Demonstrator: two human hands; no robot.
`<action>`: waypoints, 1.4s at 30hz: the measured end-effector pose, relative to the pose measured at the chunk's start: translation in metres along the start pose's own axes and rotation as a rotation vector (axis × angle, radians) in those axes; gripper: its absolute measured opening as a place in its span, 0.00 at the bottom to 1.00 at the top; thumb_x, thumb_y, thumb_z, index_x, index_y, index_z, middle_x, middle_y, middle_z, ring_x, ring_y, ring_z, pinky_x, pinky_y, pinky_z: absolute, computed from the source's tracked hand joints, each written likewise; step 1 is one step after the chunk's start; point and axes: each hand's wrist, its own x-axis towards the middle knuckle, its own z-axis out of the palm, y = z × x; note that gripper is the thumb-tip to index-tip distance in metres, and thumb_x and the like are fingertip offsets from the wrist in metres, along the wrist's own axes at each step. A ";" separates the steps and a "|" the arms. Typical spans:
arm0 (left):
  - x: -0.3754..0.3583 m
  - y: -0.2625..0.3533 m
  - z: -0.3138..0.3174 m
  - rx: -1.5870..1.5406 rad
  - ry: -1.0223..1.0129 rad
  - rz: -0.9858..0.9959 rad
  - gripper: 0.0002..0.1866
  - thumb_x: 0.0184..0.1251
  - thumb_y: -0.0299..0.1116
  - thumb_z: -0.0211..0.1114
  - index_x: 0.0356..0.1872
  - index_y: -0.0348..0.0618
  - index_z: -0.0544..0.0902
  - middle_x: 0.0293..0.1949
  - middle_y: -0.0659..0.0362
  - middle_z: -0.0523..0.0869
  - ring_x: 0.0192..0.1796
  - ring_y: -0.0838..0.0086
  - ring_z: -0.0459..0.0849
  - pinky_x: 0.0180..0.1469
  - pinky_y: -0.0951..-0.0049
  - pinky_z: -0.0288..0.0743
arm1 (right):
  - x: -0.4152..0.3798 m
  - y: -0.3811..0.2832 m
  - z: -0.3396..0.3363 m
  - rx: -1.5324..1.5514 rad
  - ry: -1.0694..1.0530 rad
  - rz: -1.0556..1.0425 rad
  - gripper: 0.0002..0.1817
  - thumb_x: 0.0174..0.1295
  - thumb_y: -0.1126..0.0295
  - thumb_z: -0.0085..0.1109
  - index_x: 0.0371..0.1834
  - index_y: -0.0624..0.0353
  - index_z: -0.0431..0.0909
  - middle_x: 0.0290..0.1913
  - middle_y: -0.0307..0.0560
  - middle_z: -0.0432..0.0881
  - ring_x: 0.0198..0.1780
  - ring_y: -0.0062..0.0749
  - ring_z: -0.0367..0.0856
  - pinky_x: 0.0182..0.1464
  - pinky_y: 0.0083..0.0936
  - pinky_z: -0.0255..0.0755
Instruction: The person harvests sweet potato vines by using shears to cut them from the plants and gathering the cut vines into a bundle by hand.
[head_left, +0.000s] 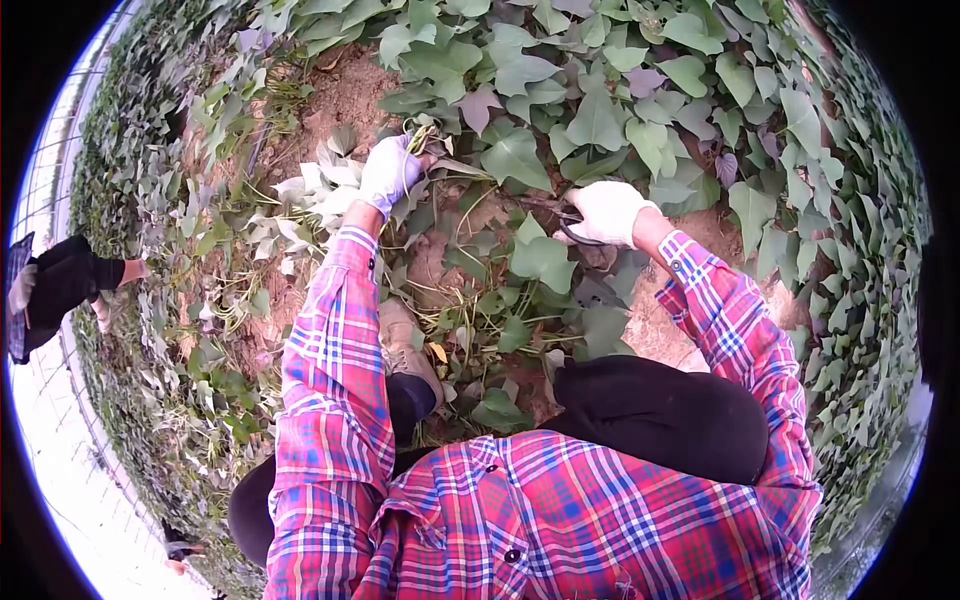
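Note:
My left hand [390, 175], in a pale glove, is closed around a small bundle of cut-looking vine stems [422, 138], with stem ends sticking up past the fingers. To the right, my right hand [608, 213], in a white glove, grips dark-handled scissors [542, 204]. Their blades point left, toward the vines between my hands, and leaves partly hide the tips. Green heart-shaped leaves [545, 262] of a sweet-potato-like vine hang just below the scissors. Some pale, upturned leaves [325, 188] lie beside my left wrist.
Dense leafy vines [600, 120] spread ahead and to the right. Bare reddish soil [350, 90] shows at upper left. My shoe [405, 345] stands among stems below my left hand. Another person [70, 285] in dark trousers is at the far left, by a wire fence [45, 190].

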 end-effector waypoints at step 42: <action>-0.091 0.058 0.047 0.117 -0.302 -0.127 0.25 0.53 0.50 0.68 0.42 0.35 0.82 0.35 0.41 0.84 0.41 0.50 0.84 0.45 0.59 0.75 | -0.013 -0.013 0.125 0.805 0.295 0.112 0.25 0.53 0.68 0.62 0.55 0.66 0.73 0.44 0.63 0.82 0.49 0.46 0.82 0.52 0.31 0.73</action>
